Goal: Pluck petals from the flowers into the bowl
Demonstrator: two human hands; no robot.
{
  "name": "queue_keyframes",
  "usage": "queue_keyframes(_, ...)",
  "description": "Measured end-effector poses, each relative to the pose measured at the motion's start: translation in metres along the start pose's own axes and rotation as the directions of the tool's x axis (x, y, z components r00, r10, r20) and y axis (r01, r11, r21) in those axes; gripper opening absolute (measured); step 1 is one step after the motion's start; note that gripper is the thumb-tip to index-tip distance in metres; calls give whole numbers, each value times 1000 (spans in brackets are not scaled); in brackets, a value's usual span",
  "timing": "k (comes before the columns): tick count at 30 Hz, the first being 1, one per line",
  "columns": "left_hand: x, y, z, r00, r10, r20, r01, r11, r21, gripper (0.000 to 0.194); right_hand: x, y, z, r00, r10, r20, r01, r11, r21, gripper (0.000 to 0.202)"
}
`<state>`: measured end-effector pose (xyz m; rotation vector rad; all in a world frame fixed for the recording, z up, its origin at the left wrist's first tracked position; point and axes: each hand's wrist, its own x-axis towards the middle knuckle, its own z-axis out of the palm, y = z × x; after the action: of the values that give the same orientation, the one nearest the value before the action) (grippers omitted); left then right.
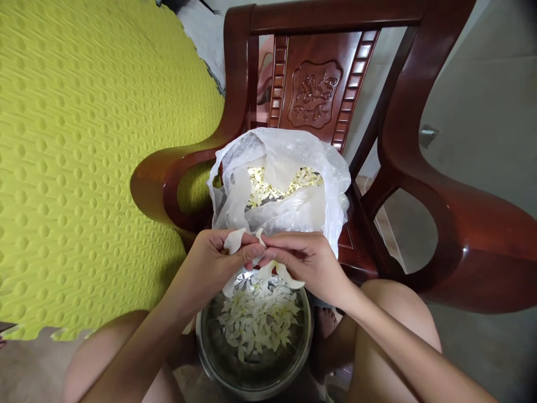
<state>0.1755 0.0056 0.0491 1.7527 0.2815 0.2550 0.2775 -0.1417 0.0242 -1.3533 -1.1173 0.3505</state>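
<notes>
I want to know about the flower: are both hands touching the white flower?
Touching. The head view shows the left hand and the right hand both pinching the white flower above the metal bowl.

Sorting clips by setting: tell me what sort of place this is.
Probably a room in a home. A carved wooden armchair stands beside a yellow foam floor mat, and both hands pull white flower petals over a steel bowl on the floor.

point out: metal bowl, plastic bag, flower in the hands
metal bowl (pixel 302 350): head view, right rim of the bowl.
plastic bag (pixel 331 184): head view, right wall of the bag.
flower (pixel 233 240): head view, white petal by the left hand's fingers.
</notes>
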Motion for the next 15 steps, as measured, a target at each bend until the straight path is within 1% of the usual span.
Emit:
queue_keyframes(4, -1, 0, 0, 1000, 3, 21, -3, 1000, -26, 14, 0, -2, -1, 1000, -3, -11, 3, 1000, -28, 20)
queue_keyframes(10, -4, 1, -1, 999, -21, 49, 24, 998, -54, 16, 0, -4, 0, 1000, -11, -25, 13, 998, 58, 16)
queue_keyframes(15, -6, 2, -1, 995, -56, 78, 62, 994, -84, 20, 0, -5, -1, 1000, -5, -8, 6, 997, 72, 17)
